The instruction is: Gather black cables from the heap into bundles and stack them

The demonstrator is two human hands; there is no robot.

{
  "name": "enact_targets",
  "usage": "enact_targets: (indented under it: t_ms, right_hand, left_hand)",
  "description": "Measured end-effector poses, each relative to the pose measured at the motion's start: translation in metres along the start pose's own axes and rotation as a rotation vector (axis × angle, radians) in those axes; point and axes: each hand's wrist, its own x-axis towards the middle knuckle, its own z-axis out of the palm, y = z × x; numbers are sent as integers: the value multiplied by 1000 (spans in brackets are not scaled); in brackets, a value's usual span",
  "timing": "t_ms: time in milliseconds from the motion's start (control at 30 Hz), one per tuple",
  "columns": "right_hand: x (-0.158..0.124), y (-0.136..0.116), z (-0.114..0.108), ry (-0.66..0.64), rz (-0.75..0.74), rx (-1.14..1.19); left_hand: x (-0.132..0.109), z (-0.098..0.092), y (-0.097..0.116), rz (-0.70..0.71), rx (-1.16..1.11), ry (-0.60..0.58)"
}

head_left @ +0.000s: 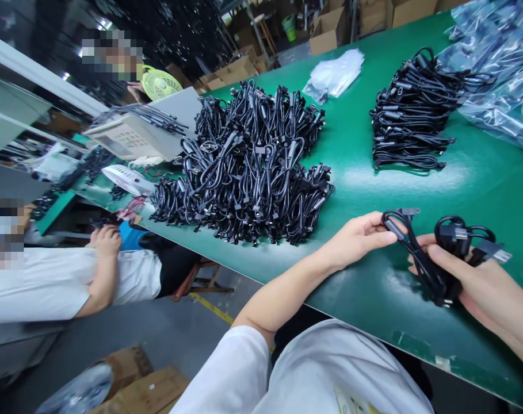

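My left hand (367, 238) pinches one end of a black coiled cable (416, 250), with a thicker grey-black piece of it at the fingertips. The lower part of that cable reaches my right hand (472, 276), whose thumb and fingers are closed round several bundled black cables (453, 236). Metal plug ends stick out of this bunch at its top, its right side and its bottom. Both hands are above the green table (356, 293) near its front edge. A big heap of coiled black cables (252, 167) lies left of my hands, and a neater row of cables (408, 121) lies beyond them.
Clear plastic bags (503, 75) cover the far right of the table, and a stack of white bags (336, 75) lies at the back. A beige machine (132, 135) stands past the heap. A seated co-worker (101, 270) is at the left. Cardboard boxes (144, 391) are on the floor.
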Motion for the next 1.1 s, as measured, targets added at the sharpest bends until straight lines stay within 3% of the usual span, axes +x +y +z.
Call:
enact_targets:
  t_ms: [133, 233, 333, 500, 700, 933, 1100]
  right_hand:
    - [-2, -13, 12, -78, 53, 64]
    - [0, -14, 17, -140, -10, 51]
    - [1, -14, 21, -58, -83, 152]
    - [-4, -23, 19, -4, -163, 386]
    - [-5, -34, 3, 16, -342, 476]
    - [-12, -41, -5, -15, -449, 485]
    - [-13, -39, 0, 161, -375, 370]
  left_hand:
    - [-5, 4, 0, -19, 186, -81]
    - [-8, 7, -4, 27, 452, 50]
    - [-9, 11, -9, -7, 473, 95]
    - [-12, 17, -8, -126, 340, -183]
    - [-14, 18, 1, -405, 74, -419]
    - [-12, 18, -3, -328, 11, -288]
    - [-12, 19, -8, -268, 125, -200]
